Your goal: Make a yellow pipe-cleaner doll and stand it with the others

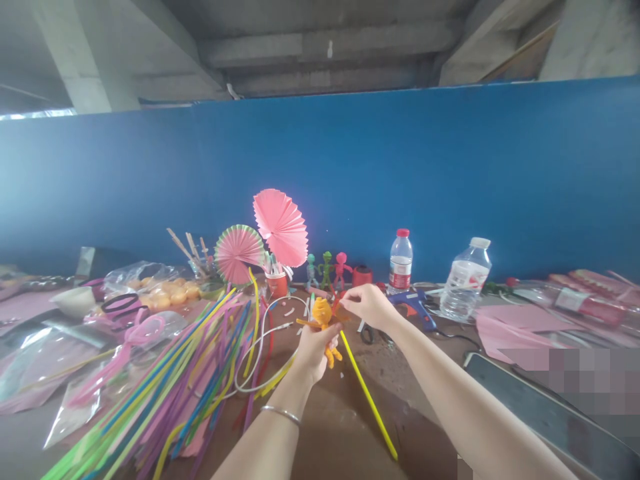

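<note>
An orange figure (322, 311) bent from fuzzy pipe cleaner, with a round coiled head, arms and legs, is upright in my left hand (313, 350). The fingers of that hand wrap its middle, and its legs show below them. My right hand (369, 305) is closed in a pinch just right of the figure's head; a small reddish strip shows at its fingertips, too blurred to name. A yellow pipe cleaner (369, 395) lies on the brown table (345, 433) below my hands. Three similar figures, one pink (341, 269), one green (327, 269) and one teal (311, 270), stand behind.
Loose coloured pipe cleaners (165, 387) spread across the left. Pink paper fans (281, 230) rise from a red cup (277, 285). Two bottles, one red-capped (401, 263) and one white-capped (466, 280), flank a blue glue gun (417, 308). A phone (540, 413) lies at right.
</note>
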`<action>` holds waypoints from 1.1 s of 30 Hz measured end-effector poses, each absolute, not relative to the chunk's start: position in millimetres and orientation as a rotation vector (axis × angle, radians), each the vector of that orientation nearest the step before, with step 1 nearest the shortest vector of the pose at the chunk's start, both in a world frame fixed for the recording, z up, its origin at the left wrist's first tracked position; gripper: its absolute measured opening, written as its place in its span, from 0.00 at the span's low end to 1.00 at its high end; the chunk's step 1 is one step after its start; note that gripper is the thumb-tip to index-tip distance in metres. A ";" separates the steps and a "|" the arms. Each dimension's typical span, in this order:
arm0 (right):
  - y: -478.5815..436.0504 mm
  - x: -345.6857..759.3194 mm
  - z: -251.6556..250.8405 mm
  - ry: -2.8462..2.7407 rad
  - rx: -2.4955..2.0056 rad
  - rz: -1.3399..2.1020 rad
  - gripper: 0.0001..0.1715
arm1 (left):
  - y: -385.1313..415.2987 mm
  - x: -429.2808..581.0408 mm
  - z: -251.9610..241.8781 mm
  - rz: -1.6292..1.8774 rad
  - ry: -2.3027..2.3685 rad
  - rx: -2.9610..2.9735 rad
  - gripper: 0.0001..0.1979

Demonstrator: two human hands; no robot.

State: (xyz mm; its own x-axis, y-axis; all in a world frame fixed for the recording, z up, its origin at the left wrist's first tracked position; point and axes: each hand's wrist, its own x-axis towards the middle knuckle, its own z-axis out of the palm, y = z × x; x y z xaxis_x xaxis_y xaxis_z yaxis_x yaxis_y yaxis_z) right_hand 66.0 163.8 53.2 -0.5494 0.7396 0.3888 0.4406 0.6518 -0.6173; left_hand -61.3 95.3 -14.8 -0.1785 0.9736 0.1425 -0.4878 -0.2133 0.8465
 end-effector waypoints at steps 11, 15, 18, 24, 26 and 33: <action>170.0 55.1 35.0 -2.149 -0.910 0.534 0.12 | 99.3 -66.0 -17.1 1.656 0.929 0.838 0.14; 165.7 54.4 38.3 -2.061 -0.747 0.329 0.06 | 100.4 -68.6 -17.7 1.746 0.979 0.775 0.15; 155.3 54.3 45.3 -2.165 -0.729 0.297 0.08 | 100.9 -70.5 -18.5 1.818 1.003 0.756 0.12; 144.2 48.3 47.9 -2.372 -0.817 0.450 0.08 | 100.2 -69.6 -16.9 1.897 0.952 0.715 0.11; 145.9 47.6 46.1 -2.374 -0.823 0.507 0.09 | 100.0 -68.9 -16.4 1.903 0.889 0.695 0.12; 149.0 44.3 35.0 -2.448 -0.807 0.312 0.09 | 100.5 -69.4 -17.2 1.899 0.788 0.577 0.12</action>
